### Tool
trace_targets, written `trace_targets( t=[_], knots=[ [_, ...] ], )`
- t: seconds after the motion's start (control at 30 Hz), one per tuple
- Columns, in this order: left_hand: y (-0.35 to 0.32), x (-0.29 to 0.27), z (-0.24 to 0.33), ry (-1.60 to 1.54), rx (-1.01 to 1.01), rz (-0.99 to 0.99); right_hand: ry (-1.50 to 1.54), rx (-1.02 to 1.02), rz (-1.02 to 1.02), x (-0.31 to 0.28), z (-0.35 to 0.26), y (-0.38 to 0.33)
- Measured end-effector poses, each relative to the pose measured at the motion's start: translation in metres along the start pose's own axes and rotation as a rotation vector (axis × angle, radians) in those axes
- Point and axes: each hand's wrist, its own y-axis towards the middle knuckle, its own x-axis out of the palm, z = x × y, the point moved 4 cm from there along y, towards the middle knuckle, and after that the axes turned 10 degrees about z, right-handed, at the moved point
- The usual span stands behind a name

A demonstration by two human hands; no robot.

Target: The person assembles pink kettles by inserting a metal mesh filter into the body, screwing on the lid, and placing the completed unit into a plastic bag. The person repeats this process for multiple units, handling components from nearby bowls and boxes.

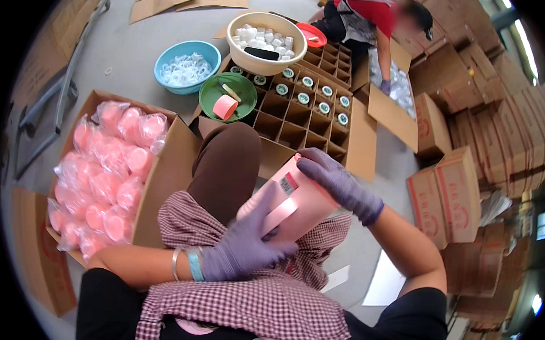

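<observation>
A pink plastic bottle (295, 201) with a handle lies tilted over my lap. My left hand (245, 245), in a purple glove, grips its lower side near the handle. My right hand (336, 179), also in a purple glove, closes over its top end. Ahead of my knee stands an open divided carton (290, 119); several of its far cells hold bottles with white and green tops (324, 98).
A box of pink bottles in plastic (105, 175) sits at my left. Beyond are a green bowl with a tape roll (227, 98), a blue bowl (186, 66) and a beige bowl of white caps (266, 42). Another person (376, 22) bends over a box; stacked cartons (447, 202) stand right.
</observation>
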Motion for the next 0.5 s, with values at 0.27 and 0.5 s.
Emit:
trace_targets(
  t=[0.27,0.5],
  knots=[
    [0.034,-0.051,-0.051,-0.445,-0.430,-0.432,0.096,-0.608,-0.054,0.011,-0.104,-0.004],
    [0.002,-0.041,-0.025,-0.117,-0.263,-0.105,0.304,-0.141,0.080,0.011,-0.090,0.011]
  ],
)
